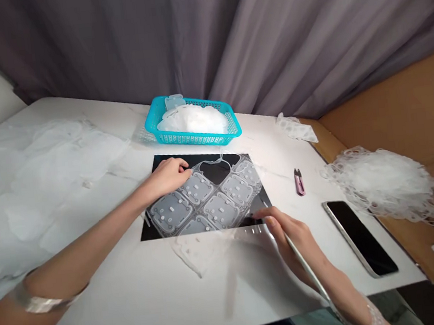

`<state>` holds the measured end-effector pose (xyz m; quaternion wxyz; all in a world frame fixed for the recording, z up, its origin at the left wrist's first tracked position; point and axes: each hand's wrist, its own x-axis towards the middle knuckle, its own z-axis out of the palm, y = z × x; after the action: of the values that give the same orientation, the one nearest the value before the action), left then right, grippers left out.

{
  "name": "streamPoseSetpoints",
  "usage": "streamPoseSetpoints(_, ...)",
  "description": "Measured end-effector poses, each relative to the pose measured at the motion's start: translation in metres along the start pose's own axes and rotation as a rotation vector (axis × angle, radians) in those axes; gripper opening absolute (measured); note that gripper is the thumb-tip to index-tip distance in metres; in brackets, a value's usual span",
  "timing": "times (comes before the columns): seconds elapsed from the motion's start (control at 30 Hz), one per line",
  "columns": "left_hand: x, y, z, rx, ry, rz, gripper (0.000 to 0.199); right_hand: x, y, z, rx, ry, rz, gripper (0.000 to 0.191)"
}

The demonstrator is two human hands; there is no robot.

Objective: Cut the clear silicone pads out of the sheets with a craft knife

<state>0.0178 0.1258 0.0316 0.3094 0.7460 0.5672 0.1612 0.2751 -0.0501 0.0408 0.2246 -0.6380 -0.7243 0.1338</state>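
A translucent plastic sheet of rounded square pieces (224, 211) lies over a black mat (155, 164), with an open gap near its upper edge where a piece is absent. My left hand (168, 177) rests at the sheet's upper left, thumb and index finger curled together on its edge. At the lower right corner of the mat, my right hand (292, 234) is closed around a slim tool (308, 269) with a pale shaft running back along the wrist. Its tip, near the sheet, is too small to make out. A clear flap of the sheet (190, 256) hangs over the mat's front edge.
A turquoise basket (195, 139) behind the mat holds white translucent pieces. Pink thread snips (299, 182) and a phone (360, 238) lie at right, near a tangled heap of clear plastic frames (385, 183). Many translucent sheets (49, 185) cover the table's left side.
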Motion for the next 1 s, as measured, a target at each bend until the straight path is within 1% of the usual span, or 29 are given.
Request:
streamPoseSetpoints(0.1,0.026,0.007,0.003,-0.05,-0.075,-0.059,0.016,-0.009,-0.014,0.003,0.081,-0.045,0.13,0.043)
streamPoseSetpoints(0.2,0.033,0.007,0.003,-0.152,-0.155,-0.096,0.013,-0.02,-0.017,0.002,0.176,-0.049,0.222,0.044)
streamPoseSetpoints(0.27,0.031,0.006,-0.002,-0.244,-0.196,-0.11,0.016,-0.026,-0.014,-0.001,0.245,-0.029,0.259,0.043)
streamPoseSetpoints(0.37,0.022,0.008,-0.01,-0.389,-0.245,-0.133,0.026,-0.029,-0.009,-0.002,0.39,0.041,0.345,0.04)
streamPoseSetpoints(0.43,0.015,0.012,-0.013,-0.47,-0.274,-0.153,0.034,-0.028,-0.009,0.0,0.542,0.096,0.413,0.038)
streamPoseSetpoints(0.53,0.01,0.016,-0.014,-0.535,-0.277,-0.175,0.039,-0.023,-0.011,0.007,0.737,0.128,0.468,0.04)
streamPoseSetpoints(0.6,0.01,0.015,-0.013,-0.547,-0.24,-0.179,0.04,-0.02,-0.013,0.011,0.775,0.13,0.467,0.04)
streamPoseSetpoints(0.73,0.014,0.004,-0.008,-0.541,-0.096,-0.154,0.047,-0.019,-0.01,0.015,0.775,0.161,0.433,0.04)
streamPoseSetpoints(0.87,0.017,-0.005,0.002,-0.485,0.032,-0.06,0.052,-0.018,-0.001,0.015,0.769,0.232,0.44,0.05)
streamPoseSetpoints(0.93,0.019,-0.007,0.005,-0.426,0.11,-0.012,0.051,-0.017,0.004,0.014,0.739,0.231,0.433,0.053)
streamPoseSetpoints(1.0,0.018,-0.008,0.005,-0.351,0.203,0.023,0.049,-0.016,0.007,0.013,0.703,0.229,0.392,0.053)
